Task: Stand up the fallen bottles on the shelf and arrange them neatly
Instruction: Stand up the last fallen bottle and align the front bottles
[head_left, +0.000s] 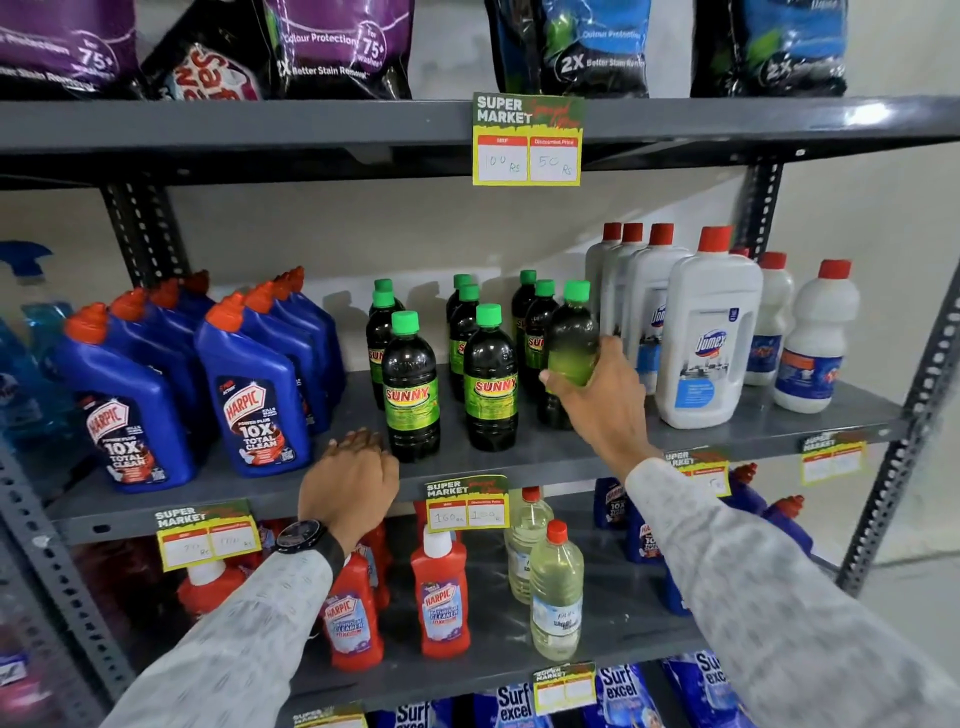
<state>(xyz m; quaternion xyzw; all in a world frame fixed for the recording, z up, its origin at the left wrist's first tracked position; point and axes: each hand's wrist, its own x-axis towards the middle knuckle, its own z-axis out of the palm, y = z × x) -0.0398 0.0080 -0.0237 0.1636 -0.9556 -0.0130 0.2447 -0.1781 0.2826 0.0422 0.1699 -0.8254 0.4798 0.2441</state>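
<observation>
Dark Sunny bottles with green caps stand in three short rows on the middle grey shelf (519, 460). My right hand (602, 395) grips the front bottle of the right row (571, 338) around its label, upright and slightly blurred. Two other front Sunny bottles (410, 387) (490, 379) stand upright to its left. My left hand (353, 480), with a black watch on the wrist, rests on the shelf's front edge, fingers curled, holding nothing, close to the left front bottle's base. I see no bottle lying down on this shelf.
Blue Harpic bottles (249, 384) stand to the left, white Domex bottles (706, 332) with red caps to the right. Price tags hang on the shelf edges. Below stand red Harpic bottles (441, 597) and clear bottles (556, 592). Detergent pouches fill the top shelf.
</observation>
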